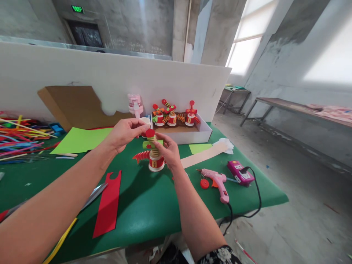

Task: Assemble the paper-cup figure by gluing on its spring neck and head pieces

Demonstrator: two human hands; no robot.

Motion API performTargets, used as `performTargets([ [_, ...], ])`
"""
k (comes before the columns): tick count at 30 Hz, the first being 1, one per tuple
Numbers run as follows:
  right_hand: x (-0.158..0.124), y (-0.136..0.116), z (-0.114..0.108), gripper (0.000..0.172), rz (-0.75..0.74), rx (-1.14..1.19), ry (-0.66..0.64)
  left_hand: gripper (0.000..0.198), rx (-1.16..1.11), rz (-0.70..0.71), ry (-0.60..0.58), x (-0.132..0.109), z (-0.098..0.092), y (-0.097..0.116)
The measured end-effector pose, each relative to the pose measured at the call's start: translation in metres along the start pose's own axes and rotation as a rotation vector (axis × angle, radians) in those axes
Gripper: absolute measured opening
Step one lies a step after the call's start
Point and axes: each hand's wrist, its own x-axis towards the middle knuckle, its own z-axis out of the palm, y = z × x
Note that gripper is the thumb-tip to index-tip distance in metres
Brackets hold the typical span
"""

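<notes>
A small craft figure (156,161) has a red and white cup-like base, a green crosspiece, a folded paper neck with a red disc on top, and a red pleated strip on its left. My right hand (168,149) is closed on the figure's upper part from the right. Just above and left of the red disc is my left hand (129,134), its thumb and fingertips pinched together; what they hold, if anything, is too small to tell. Behind the fingertips stands a white-rimmed cup (145,120), partly hidden.
A white box (181,138) with several similar figures stands behind. The pink glue gun (217,178), its cord and a purple power block (240,173) lie right. Red paper (108,209), scissors (95,195), green paper (82,141) and colourful strips (22,137) lie left.
</notes>
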Motion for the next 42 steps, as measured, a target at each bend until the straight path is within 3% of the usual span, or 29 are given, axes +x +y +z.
performTargets([
  [10, 0.001, -0.009, -0.005, 0.051, 0.025, 0.034, 0.015, 0.040, 0.011, 0.024, 0.125, -0.015, -0.012, 0.003],
  [15, 0.006, -0.008, -0.014, 0.056, -0.016, 0.005, 0.056, 0.031, 0.157, 0.086, 0.323, -0.043, -0.008, -0.005],
  [20, 0.011, -0.002, -0.033, 0.064, 0.014, 0.018, 0.057, 0.025, 0.462, 0.190, 0.525, -0.062, -0.011, -0.032],
  [26, 0.002, -0.013, -0.045, 0.061, 0.138, -0.295, -0.171, 0.022, 0.539, 0.235, 0.679, -0.060, -0.029, -0.072],
  [30, -0.005, -0.020, -0.035, 0.054, 0.229, -0.439, -0.240, 0.022, 0.597, 0.292, 0.661, -0.058, -0.026, -0.076],
  [37, 0.001, -0.015, -0.033, 0.057, 0.004, -0.305, -0.142, 0.020, 0.530, 0.371, 0.506, -0.068, -0.001, -0.077],
  [42, 0.003, -0.012, -0.035, 0.037, -0.090, -0.407, -0.099, 0.018, 0.501, 0.355, 0.431, -0.071, 0.012, -0.081],
])
